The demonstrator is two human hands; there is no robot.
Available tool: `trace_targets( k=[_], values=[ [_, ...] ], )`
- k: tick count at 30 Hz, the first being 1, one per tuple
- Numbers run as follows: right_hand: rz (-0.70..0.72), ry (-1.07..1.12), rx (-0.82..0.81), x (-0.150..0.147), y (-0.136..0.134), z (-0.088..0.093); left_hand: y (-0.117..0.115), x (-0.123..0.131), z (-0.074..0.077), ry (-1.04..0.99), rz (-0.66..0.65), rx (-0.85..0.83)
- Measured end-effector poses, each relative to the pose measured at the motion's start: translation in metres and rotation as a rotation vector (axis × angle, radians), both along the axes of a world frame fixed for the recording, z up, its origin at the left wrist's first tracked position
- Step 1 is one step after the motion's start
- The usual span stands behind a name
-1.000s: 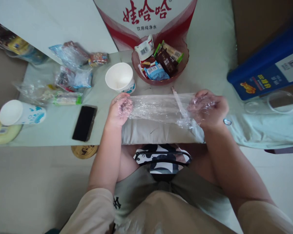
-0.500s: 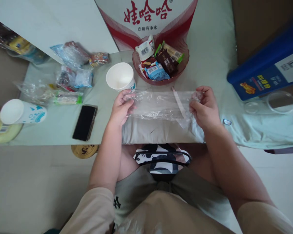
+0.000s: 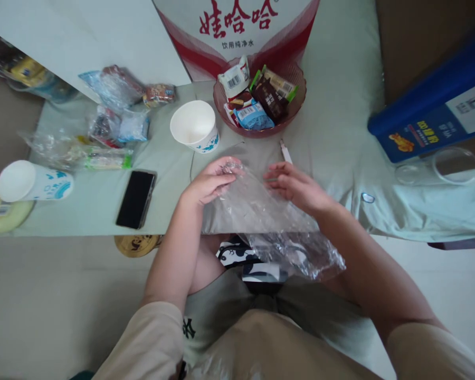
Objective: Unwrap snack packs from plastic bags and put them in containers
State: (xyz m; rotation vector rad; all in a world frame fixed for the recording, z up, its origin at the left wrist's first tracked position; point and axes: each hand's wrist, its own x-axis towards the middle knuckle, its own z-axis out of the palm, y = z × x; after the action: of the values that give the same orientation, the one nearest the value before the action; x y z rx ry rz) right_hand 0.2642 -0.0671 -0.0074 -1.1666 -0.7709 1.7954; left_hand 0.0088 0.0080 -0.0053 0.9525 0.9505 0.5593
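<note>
My left hand (image 3: 211, 182) pinches one end of a clear crinkled plastic bag (image 3: 269, 216) over the table's front edge. From there the bag slants down to the right, its loose end hanging above my lap. Beside the bag's upper part is my right hand (image 3: 295, 187), fingers apart and holding nothing; whether its fingertips touch the film I cannot tell. Just beyond those fingers lies a slim white stick-like item (image 3: 285, 152), partly hidden. A white paper cup (image 3: 195, 126) stands behind my left hand, next to a pink glass bowl (image 3: 257, 132) of wrapped snacks.
A black phone (image 3: 136, 199) lies left of my left arm. Farther left are a tipped paper cup (image 3: 35, 181) and several snack packets (image 3: 121, 124). A printed carton (image 3: 237, 47) stands behind the bowl. At right are a blue box (image 3: 427, 116) and a clear plastic cup (image 3: 439, 166).
The bag was stretched level between both hands; my right hand has let go of its end, which now hangs down. Both hands have moved closer together.
</note>
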Motion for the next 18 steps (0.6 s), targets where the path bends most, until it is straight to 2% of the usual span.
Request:
trace_targets(
  k=[4, 6, 10, 14, 16, 18],
  values=[
    [0.353, -0.113, 0.041, -0.018, -0.010, 0.001, 0.001, 0.008, -0.002, -0.068, -0.039, -0.052],
    [0.421, -0.155, 0.101, -0.021, -0.012, 0.001, 0.003, 0.008, -0.002, -0.155, 0.004, -0.095],
    [0.292, -0.177, 0.135, -0.023, -0.009, -0.001, 0.004, 0.010, -0.005, -0.277, 0.157, -0.112],
    [0.095, -0.183, 0.143, -0.025, -0.005, -0.007, 0.004, 0.018, -0.011, -0.250, 0.268, -0.134],
    [0.006, -0.207, 0.164, -0.026, -0.005, -0.009, 0.003, 0.023, -0.014, -0.252, 0.292, -0.148],
    [-0.061, -0.249, 0.199, -0.026, -0.005, -0.011, -0.001, 0.027, -0.016, -0.245, 0.254, -0.158]
  ],
)
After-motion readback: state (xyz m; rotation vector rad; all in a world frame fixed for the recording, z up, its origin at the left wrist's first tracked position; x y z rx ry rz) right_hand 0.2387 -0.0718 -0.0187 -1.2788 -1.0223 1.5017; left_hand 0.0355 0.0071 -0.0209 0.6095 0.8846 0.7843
